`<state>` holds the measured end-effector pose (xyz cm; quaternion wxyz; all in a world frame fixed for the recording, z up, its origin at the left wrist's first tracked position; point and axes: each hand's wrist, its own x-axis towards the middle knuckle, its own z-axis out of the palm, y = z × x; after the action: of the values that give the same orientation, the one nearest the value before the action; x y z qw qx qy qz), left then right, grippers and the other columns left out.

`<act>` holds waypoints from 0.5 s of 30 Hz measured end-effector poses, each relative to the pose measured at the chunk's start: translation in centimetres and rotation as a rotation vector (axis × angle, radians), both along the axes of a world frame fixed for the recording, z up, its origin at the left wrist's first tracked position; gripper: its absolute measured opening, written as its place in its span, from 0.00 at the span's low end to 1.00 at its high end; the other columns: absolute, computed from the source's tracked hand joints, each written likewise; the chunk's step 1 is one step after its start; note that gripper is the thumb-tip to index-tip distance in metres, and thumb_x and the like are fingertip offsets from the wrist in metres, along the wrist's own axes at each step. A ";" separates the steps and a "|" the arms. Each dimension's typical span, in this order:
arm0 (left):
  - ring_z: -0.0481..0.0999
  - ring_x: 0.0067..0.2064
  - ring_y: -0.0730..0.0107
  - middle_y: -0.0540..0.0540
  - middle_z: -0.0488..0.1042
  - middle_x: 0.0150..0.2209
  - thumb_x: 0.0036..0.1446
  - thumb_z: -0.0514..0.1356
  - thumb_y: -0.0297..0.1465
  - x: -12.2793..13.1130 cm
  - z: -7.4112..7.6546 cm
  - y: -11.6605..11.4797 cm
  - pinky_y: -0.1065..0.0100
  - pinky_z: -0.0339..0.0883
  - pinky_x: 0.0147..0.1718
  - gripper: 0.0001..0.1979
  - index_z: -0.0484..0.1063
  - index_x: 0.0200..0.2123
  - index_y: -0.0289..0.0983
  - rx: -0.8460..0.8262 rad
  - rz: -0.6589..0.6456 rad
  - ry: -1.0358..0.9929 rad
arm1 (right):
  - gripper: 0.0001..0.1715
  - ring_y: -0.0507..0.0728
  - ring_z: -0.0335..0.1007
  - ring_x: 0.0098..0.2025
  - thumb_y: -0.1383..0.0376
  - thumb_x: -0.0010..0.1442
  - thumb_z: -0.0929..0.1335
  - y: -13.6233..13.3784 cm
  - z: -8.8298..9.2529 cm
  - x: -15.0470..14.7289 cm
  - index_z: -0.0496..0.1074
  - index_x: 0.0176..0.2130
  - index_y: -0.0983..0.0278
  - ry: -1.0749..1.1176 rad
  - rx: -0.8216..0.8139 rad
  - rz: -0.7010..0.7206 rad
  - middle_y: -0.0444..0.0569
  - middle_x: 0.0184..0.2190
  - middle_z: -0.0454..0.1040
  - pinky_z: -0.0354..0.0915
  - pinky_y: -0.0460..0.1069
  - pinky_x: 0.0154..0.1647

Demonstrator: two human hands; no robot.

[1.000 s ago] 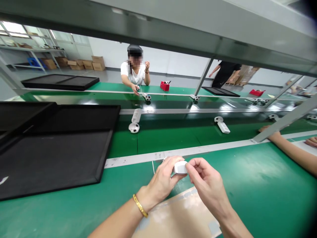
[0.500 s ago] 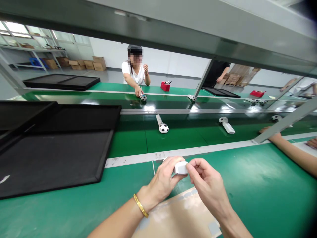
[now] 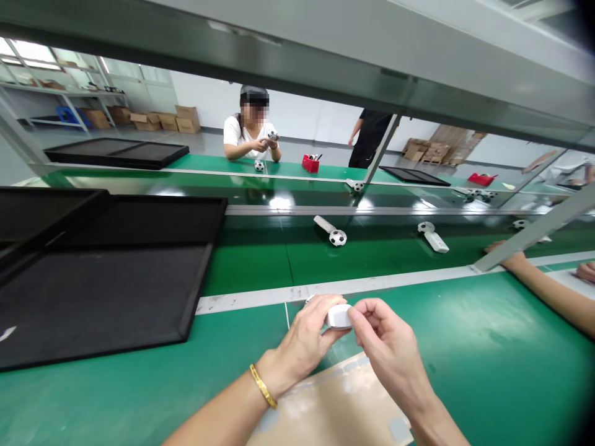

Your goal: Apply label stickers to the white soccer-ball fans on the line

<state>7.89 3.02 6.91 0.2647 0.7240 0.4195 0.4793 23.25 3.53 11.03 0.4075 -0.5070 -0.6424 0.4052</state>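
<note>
My left hand (image 3: 309, 331) is wrapped round a white device (image 3: 339, 316), its flat end pointing towards me. A bit of black-and-white football pattern (image 3: 309, 299) shows beyond the fingers; most of the device is hidden in the palm. The thumb and forefinger of my right hand (image 3: 383, 334) are pinched together at the right edge of that white end. Whether they hold some small part there is hidden. Both hands are above the near green bench (image 3: 474, 347), over a brown sheet (image 3: 344, 402).
Football-headed devices with white handles (image 3: 338, 237) (image 3: 434, 240) lie on the green belt (image 3: 246, 266). Black trays (image 3: 106, 297) stand at left. Across sits a co-worker (image 3: 251, 133) near a red box (image 3: 310, 163). A metal post (image 3: 534, 232) and another person's arm (image 3: 548, 285) are at right.
Devices on the near belt have shifted right. The co-worker opposite has lifted a football-patterned piece in both hands. Behind, a person in black has moved left. My hands stay nearly still.
</note>
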 end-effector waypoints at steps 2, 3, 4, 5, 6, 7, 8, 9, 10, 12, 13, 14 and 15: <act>0.72 0.49 0.64 0.45 0.72 0.48 0.62 0.59 0.35 0.0 0.1 0.0 0.63 0.67 0.49 0.15 0.64 0.51 0.41 -0.005 -0.004 0.007 | 0.15 0.49 0.57 0.21 0.54 0.61 0.65 0.0 0.1 0.0 0.67 0.31 0.62 -0.010 0.006 0.001 0.40 0.19 0.63 0.55 0.44 0.20; 0.72 0.49 0.63 0.44 0.72 0.48 0.62 0.59 0.35 0.0 0.2 0.0 0.63 0.67 0.48 0.15 0.64 0.51 0.41 -0.008 -0.006 0.009 | 0.15 0.50 0.57 0.21 0.54 0.61 0.65 -0.1 0.1 -0.1 0.67 0.31 0.62 -0.015 0.010 -0.001 0.40 0.19 0.63 0.55 0.44 0.20; 0.72 0.49 0.63 0.44 0.72 0.48 0.62 0.59 0.35 0.0 0.2 0.0 0.63 0.68 0.48 0.15 0.64 0.51 0.41 -0.010 -0.007 0.010 | 0.15 0.50 0.57 0.20 0.54 0.62 0.65 -0.1 0.2 -0.1 0.67 0.31 0.62 -0.019 0.016 -0.004 0.40 0.19 0.63 0.55 0.45 0.19; 0.72 0.49 0.63 0.44 0.72 0.48 0.62 0.59 0.35 0.0 0.2 0.0 0.63 0.68 0.48 0.15 0.64 0.51 0.41 -0.011 -0.008 0.009 | 0.15 0.50 0.57 0.20 0.54 0.62 0.65 -0.1 0.2 -0.1 0.66 0.31 0.62 -0.024 0.023 -0.007 0.40 0.19 0.63 0.54 0.45 0.19; 0.72 0.49 0.63 0.44 0.72 0.48 0.62 0.59 0.34 0.0 0.2 0.0 0.63 0.68 0.49 0.15 0.64 0.51 0.41 -0.011 -0.007 0.007 | 0.15 0.50 0.57 0.21 0.54 0.62 0.65 -0.2 0.3 -0.2 0.66 0.31 0.62 -0.029 0.029 -0.010 0.40 0.19 0.63 0.54 0.45 0.19; 0.72 0.49 0.63 0.44 0.72 0.48 0.62 0.59 0.34 0.0 0.2 0.0 0.63 0.68 0.49 0.15 0.64 0.51 0.41 -0.010 -0.006 0.004 | 0.15 0.50 0.57 0.20 0.54 0.62 0.65 -0.2 0.3 -0.2 0.66 0.31 0.62 -0.034 0.036 -0.012 0.40 0.19 0.63 0.54 0.45 0.19; 0.72 0.50 0.63 0.44 0.72 0.48 0.61 0.59 0.34 0.0 0.2 0.0 0.63 0.68 0.49 0.15 0.64 0.51 0.41 -0.008 -0.005 0.002 | 0.14 0.50 0.57 0.20 0.54 0.62 0.65 -0.2 0.3 -0.2 0.66 0.31 0.62 -0.040 0.043 -0.014 0.40 0.19 0.63 0.54 0.45 0.19; 0.73 0.49 0.63 0.45 0.72 0.48 0.61 0.59 0.34 0.0 0.2 0.0 0.63 0.68 0.49 0.15 0.64 0.51 0.41 -0.006 -0.003 0.001 | 0.14 0.50 0.57 0.20 0.55 0.62 0.65 -0.2 0.2 -0.2 0.66 0.31 0.62 -0.046 0.049 -0.013 0.40 0.19 0.63 0.54 0.45 0.19; 0.73 0.49 0.63 0.45 0.72 0.48 0.61 0.59 0.33 0.0 0.2 0.0 0.63 0.68 0.49 0.15 0.64 0.51 0.41 -0.004 -0.003 0.000 | 0.14 0.50 0.57 0.20 0.55 0.62 0.65 -0.1 0.2 -0.2 0.66 0.31 0.62 -0.052 0.058 -0.013 0.41 0.20 0.64 0.54 0.45 0.19; 0.73 0.49 0.63 0.44 0.72 0.48 0.61 0.59 0.33 0.0 0.1 0.0 0.63 0.68 0.49 0.15 0.64 0.51 0.41 -0.001 -0.003 -0.001 | 0.14 0.51 0.58 0.21 0.55 0.62 0.65 -0.1 0.1 -0.2 0.66 0.31 0.62 -0.061 0.077 -0.008 0.41 0.20 0.64 0.55 0.46 0.19; 0.73 0.49 0.63 0.44 0.72 0.48 0.61 0.59 0.33 0.0 0.1 0.0 0.63 0.69 0.49 0.15 0.64 0.51 0.41 0.001 -0.003 -0.001 | 0.13 0.51 0.58 0.21 0.55 0.62 0.65 -0.1 0.0 -0.2 0.66 0.31 0.62 -0.067 0.086 -0.004 0.41 0.21 0.65 0.55 0.46 0.20; 0.73 0.49 0.63 0.44 0.72 0.48 0.61 0.59 0.34 0.0 0.0 0.0 0.63 0.69 0.49 0.15 0.64 0.51 0.41 0.003 -0.002 -0.002 | 0.13 0.51 0.59 0.21 0.55 0.62 0.65 -0.2 0.0 -0.2 0.66 0.31 0.61 -0.073 0.094 -0.003 0.42 0.21 0.65 0.55 0.46 0.20; 0.73 0.49 0.63 0.43 0.72 0.49 0.61 0.59 0.34 0.0 0.0 0.0 0.63 0.69 0.49 0.16 0.64 0.51 0.40 0.004 -0.002 -0.002 | 0.13 0.51 0.59 0.21 0.56 0.62 0.65 -0.2 0.0 -0.2 0.66 0.31 0.61 -0.080 0.102 -0.005 0.42 0.21 0.65 0.55 0.46 0.20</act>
<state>7.92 3.03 6.92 0.2642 0.7244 0.4175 0.4808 23.03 3.28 11.06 0.4077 -0.5029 -0.6767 0.3506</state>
